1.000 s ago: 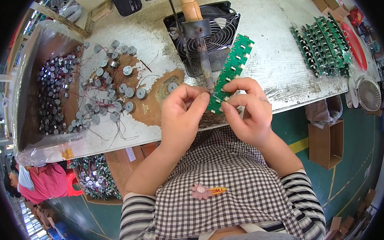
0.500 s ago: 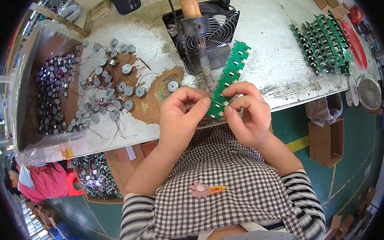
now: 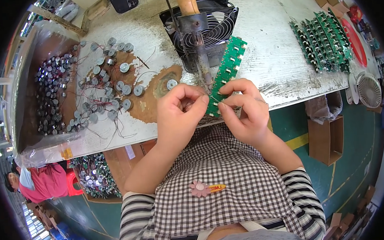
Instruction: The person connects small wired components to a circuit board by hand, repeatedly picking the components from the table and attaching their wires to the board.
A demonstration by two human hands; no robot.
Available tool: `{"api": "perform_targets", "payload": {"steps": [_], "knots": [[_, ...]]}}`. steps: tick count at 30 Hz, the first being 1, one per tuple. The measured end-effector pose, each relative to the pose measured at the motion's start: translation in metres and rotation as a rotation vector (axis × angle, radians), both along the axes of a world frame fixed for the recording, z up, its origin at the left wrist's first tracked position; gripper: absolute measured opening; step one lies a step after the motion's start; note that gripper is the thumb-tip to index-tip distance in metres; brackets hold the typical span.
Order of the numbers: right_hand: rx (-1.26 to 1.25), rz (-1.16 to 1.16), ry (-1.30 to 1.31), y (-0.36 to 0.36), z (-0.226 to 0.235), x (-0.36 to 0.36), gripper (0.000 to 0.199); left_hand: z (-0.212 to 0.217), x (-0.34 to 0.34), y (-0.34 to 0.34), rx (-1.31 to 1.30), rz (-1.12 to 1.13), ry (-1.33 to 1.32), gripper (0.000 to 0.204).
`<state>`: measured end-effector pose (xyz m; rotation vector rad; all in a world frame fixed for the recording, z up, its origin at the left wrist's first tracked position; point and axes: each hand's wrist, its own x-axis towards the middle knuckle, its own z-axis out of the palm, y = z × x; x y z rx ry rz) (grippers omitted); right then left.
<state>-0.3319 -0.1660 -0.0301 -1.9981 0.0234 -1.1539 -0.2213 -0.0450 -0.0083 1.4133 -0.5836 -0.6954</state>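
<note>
A long green circuit board strip (image 3: pixel 229 67), with small metal parts along it, slants up and away between my hands. My right hand (image 3: pixel 248 111) is closed on its near part, thumb and fingers pinching the right edge. My left hand (image 3: pixel 181 114) is pinched at the board's left edge; a thin wire seems to show by the fingertips, but what they grip is mostly hidden. Just beyond the left fingertips points the tip of a soldering iron (image 3: pixel 201 55), held upright with its wooden handle on top. A small round motor (image 3: pixel 172 84) lies beside my left hand.
Behind the iron stands a black fan (image 3: pixel 226 22). Several wired motors (image 3: pixel 108 76) lie loose at left, by a plastic-lined box (image 3: pixel 22 106) full of them. Stacked green boards (image 3: pixel 323 43) sit at right near a red tray (image 3: pixel 355 42). A cardboard box (image 3: pixel 325 140) stands below.
The board has shifted slightly left and nearer me, with its far end a little lower. Both hands have moved slightly left and stay pinched at the board.
</note>
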Motion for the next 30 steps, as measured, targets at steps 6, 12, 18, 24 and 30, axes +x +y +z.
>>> {"api": "perform_targets", "payload": {"steps": [6,12,18,24,30], "knots": [[-0.006,-0.032,0.013,0.0,0.003,0.001,0.015,-0.003,0.003,0.0,-0.015,0.018,-0.029,0.008],[0.365,0.007,0.009,-0.002,-0.001,-0.004,0.008,0.025,0.035,0.018,0.106,-0.095,-0.488,0.018],[0.522,0.086,0.049,0.0,-0.012,-0.009,0.007,0.037,0.102,0.053,0.405,0.371,-1.207,0.015],[0.509,0.085,0.052,-0.001,-0.014,-0.008,0.007,0.033,0.115,0.063,0.539,0.243,-1.302,0.013],[0.492,0.067,0.042,-0.001,-0.008,0.004,0.006,0.011,0.095,0.047,0.907,0.215,-1.357,0.037]]}}
